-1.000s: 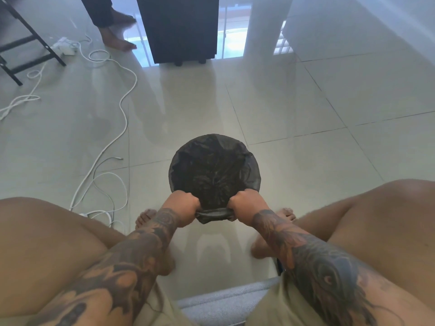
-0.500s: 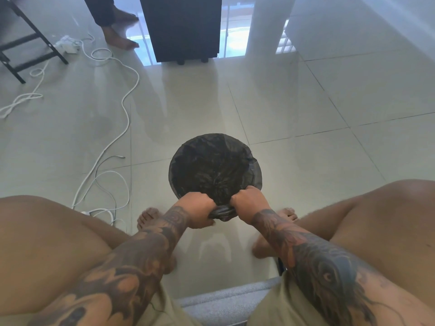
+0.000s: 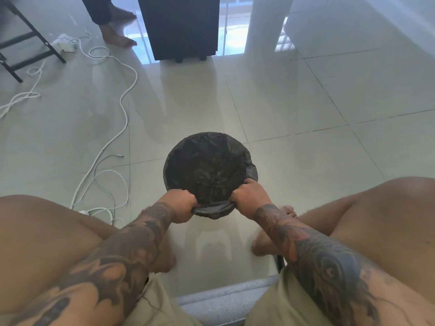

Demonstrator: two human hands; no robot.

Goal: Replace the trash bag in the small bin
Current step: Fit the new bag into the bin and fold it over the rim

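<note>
Left hand (image 3: 181, 204) and right hand (image 3: 249, 198) each grip the near edge of the black bag (image 3: 207, 170), stretched between them. The bag lines the round bin (image 3: 213, 214), upright on the tiled floor (image 3: 306, 161), mouth facing up, between the person's feet.

Bright daylight comes from the glass door (image 3: 231, 29) at the top of the view and spreads toward the camera over the glossy floor (image 3: 306, 95). The tiles there carry pale glare and soft reflections, washing out the far part. Shadows are faint and diffuse. The wide lens bends tile lines toward the edges. Both hands are slightly motion-blurred.
</note>
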